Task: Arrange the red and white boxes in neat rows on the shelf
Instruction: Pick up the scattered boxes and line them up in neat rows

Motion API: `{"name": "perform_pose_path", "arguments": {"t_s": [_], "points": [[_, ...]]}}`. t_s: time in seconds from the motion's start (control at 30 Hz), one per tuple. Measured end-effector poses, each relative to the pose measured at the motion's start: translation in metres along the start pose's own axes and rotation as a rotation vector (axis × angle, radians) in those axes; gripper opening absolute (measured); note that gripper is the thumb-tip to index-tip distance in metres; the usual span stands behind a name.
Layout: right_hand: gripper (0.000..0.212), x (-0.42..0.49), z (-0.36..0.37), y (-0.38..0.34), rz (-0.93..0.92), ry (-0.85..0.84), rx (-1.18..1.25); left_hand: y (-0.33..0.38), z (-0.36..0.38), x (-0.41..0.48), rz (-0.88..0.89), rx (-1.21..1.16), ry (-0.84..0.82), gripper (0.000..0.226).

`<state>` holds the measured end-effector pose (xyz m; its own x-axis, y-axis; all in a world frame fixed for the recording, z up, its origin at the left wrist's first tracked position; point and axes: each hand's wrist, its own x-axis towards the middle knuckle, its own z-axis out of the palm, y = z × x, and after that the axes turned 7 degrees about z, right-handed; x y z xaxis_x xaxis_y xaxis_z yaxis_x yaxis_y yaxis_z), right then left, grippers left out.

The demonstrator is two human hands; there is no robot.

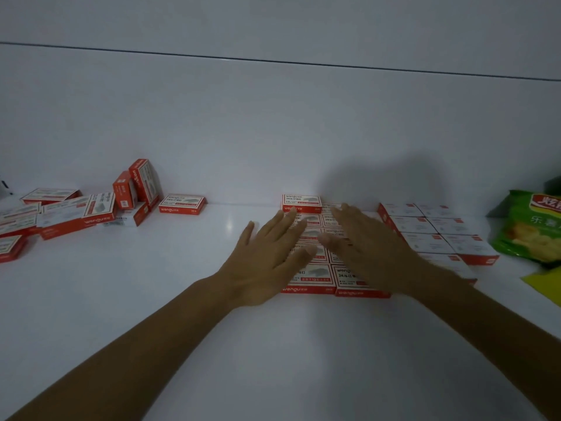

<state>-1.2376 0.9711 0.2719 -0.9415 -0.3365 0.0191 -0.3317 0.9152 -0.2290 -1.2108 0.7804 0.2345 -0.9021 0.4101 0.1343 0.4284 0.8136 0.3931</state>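
Head view of a white shelf point(151, 284) set against a pale wall point(273, 132). The left hand point(267, 253) and right hand point(364, 250) are both spread wide, fingers straight and palms down, holding nothing. They lie over the middle block point(306, 281) of red and white boxes, which stands in two columns running from the shelf's front toward the wall. The left hand covers the left column, the right hand the right column. Motion blur hides whether the palms press on the box tops. Just beside it on the right, a right block point(431, 235) of boxes lies in two columns, white faces up. Well apart on the left is a loose pile point(76, 211) of boxes: some flat, some overlapping, two upright and tilted. A single box point(182, 205) lies flat between the pile and the middle block, near the wall. At the far right edge sit a green chip bag point(528, 229) and a yellow packet point(546, 284).
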Motion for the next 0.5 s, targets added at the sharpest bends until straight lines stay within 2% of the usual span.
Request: {"name": "perform_pose_path", "arguments": {"t_s": [0.1, 0.2, 0.5], "points": [[0.065, -0.006, 0.020, 0.003, 0.032, -0.019, -0.030, 0.002, 0.003, -0.001, 0.059, 0.076, -0.052, 0.073], [0.057, -0.002, 0.027, 0.004, 0.066, 0.034, 0.020, -0.002, 0.005, 0.002, 0.069, 0.073, -0.027, 0.071], [0.055, 0.003, 0.027, 0.005, 0.033, 0.096, 0.106, 0.007, 0.002, 0.003, 0.098, 0.033, -0.016, 0.072]]}}
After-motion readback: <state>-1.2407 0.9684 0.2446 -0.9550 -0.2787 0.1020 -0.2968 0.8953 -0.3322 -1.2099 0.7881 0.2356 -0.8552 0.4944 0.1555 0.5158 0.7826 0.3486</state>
